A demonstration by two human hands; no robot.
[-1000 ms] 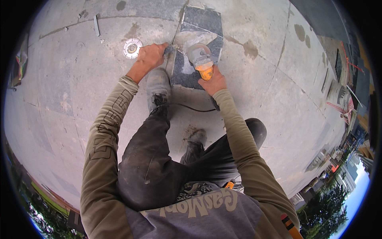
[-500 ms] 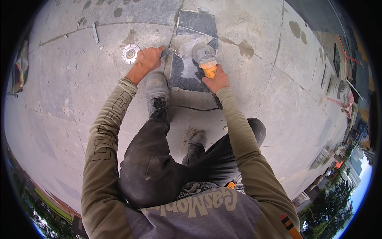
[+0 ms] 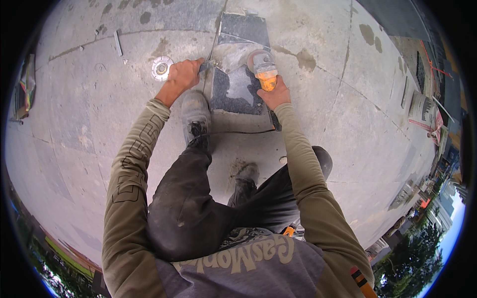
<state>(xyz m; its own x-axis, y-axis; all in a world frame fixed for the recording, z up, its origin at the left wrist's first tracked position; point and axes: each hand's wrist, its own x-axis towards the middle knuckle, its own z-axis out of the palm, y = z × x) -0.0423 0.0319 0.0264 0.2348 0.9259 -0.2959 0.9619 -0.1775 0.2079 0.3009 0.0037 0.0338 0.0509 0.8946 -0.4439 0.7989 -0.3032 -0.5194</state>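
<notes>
A yellow angle grinder (image 3: 268, 79) is gripped in my right hand (image 3: 277, 94), its round head over the right edge of a dark grey stone slab (image 3: 236, 103). Pale dust or residue covers the slab's middle in an uneven patch. At the slab's left edge, my left hand (image 3: 185, 77) is closed round a small dark tool (image 3: 205, 66); its kind is hard to make out, and its tip reaches the slab. Just left of that hand, a round cutting disc (image 3: 161, 68) lies flat on the floor.
A black cord (image 3: 238, 132) runs from below the grinder toward my left boot (image 3: 195, 111). A thin metal strip (image 3: 118, 43) lies on the concrete floor (image 3: 64, 109) at the far left. A printed bag (image 3: 422, 111) and debris line the right side.
My right hand has shifted the grinder to the right, baring more of the slab's pale patch. The left hand has stayed nearly in place with its tool.
</notes>
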